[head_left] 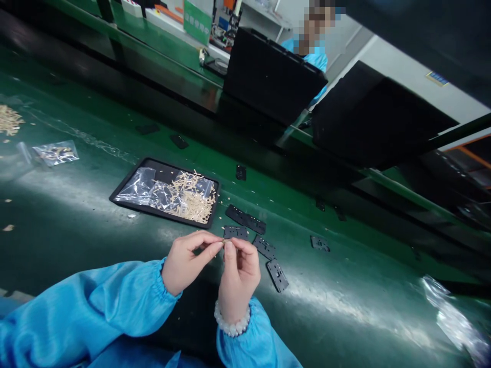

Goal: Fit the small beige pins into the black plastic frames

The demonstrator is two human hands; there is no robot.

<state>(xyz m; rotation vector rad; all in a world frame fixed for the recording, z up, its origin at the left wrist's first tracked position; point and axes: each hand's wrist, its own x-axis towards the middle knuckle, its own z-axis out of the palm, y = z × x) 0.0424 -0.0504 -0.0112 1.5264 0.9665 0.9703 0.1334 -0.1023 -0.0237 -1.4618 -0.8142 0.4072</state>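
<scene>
My left hand [187,258] and my right hand [241,273] meet at the fingertips above the bench, both closed in a pinch. Between them is something tiny, mostly hidden by the fingers and too small to name. Just beyond the fingertips lies a flat black plate [236,232] with small holes. More such plates lie close by: a long one [245,219], one beside my right hand [264,247] and another lower down [277,276]. Past my left hand, a shallow black tray [130,205] holds a heap of small tan pieces [195,199] and clear plastic bags [140,186].
On the green bench [92,230] sit a clear bag of small parts [57,153] and a tan heap [9,121] at left. Crumpled plastic [456,319] lies at right. Black bins [272,76] stand at the back, with a person in blue [316,59] behind.
</scene>
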